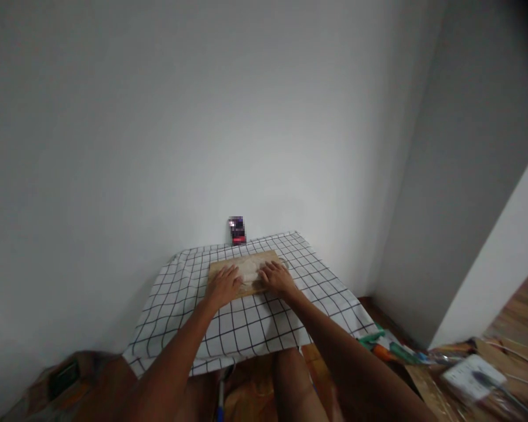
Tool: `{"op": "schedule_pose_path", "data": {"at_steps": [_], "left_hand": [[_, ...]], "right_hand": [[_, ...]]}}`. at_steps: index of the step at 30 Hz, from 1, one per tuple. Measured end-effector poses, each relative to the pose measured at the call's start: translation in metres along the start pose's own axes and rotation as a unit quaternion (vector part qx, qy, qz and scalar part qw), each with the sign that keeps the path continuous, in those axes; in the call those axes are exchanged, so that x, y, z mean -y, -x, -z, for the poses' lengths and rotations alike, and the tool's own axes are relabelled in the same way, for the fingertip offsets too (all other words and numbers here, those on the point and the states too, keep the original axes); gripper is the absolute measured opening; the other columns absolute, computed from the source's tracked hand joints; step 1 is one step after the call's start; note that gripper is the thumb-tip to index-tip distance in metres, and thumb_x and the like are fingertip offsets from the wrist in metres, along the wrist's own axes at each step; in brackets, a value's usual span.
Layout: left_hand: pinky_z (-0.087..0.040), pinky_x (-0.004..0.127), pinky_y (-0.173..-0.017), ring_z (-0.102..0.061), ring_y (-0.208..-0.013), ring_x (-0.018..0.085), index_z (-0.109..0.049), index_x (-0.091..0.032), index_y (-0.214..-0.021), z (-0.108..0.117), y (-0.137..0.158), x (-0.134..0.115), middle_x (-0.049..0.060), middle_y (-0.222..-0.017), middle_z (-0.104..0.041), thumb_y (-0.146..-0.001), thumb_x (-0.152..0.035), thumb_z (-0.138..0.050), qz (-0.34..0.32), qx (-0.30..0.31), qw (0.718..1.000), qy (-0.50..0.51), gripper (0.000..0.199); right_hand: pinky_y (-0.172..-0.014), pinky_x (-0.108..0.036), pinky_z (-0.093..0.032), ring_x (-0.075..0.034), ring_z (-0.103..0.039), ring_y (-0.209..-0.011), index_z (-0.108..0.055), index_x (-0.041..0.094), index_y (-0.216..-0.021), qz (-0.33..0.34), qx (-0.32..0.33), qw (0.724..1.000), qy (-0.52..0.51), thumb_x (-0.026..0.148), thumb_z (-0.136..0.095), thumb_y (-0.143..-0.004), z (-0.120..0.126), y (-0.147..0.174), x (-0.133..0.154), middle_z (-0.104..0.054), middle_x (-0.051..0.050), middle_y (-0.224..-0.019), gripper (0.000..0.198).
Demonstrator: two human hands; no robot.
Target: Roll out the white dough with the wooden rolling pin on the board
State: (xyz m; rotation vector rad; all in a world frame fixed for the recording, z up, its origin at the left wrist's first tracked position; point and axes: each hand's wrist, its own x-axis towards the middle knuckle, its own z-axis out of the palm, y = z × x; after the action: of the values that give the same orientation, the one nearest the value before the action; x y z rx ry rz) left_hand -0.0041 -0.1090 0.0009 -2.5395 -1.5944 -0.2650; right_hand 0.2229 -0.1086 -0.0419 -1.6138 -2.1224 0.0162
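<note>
Dough (pixel 250 271) — a pale, flattened sheet, as far as we can tell at this size — lies on the wooden board (pixel 246 273) just below the centre of the frame, with its long axis running left to right across the picture. We see both hands laid palm-down on it: the left hand (pixel 222 285) covers its left end and the right hand (pixel 276 277) its right end, fingers spread flat and pointing toward the top of the frame, gripping nothing. The sheet sits between and partly under the two hands, so neither is nearer — each touches its own end. The board rests on the checked cloth (pixel 255 322) covering a small table. A dark box (pixel 237 230) stands upright above the board, against the wall (pixel 158 117), well apart from either hand. Clutter at the lower right is too blurred to identify.
</note>
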Motion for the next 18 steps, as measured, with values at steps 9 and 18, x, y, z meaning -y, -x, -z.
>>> {"op": "schedule_pose_path", "data": {"at_steps": [9,18], "left_hand": [[-0.028,0.053,-0.127,-0.033,-0.154,0.033,-0.044,-0.025,-0.149,-0.012,0.024,-0.003,0.006,-0.151,-0.059,-0.102,-0.034,-0.042,0.003,-0.035,0.998,0.044,0.048],[-0.033,0.054,-0.123,-0.034,-0.154,0.030,-0.062,-0.021,-0.126,-0.010,0.014,0.009,0.012,-0.159,-0.049,-0.103,-0.035,-0.044,0.011,-0.114,0.991,0.064,0.033]], "right_hand": [[-0.101,-0.037,-0.045,-0.028,-0.051,-0.130,-0.064,0.022,-0.124,0.034,-0.009,0.999,0.006,0.059,-0.062,-0.095,0.007,0.002,-0.001,-0.065,-0.010,-0.129,0.047],[-0.089,-0.028,-0.049,-0.019,-0.067,-0.105,-0.069,0.022,-0.116,0.118,0.133,0.984,0.005,0.054,-0.048,-0.104,0.025,-0.061,-0.014,-0.068,-0.008,-0.125,0.040]]}}
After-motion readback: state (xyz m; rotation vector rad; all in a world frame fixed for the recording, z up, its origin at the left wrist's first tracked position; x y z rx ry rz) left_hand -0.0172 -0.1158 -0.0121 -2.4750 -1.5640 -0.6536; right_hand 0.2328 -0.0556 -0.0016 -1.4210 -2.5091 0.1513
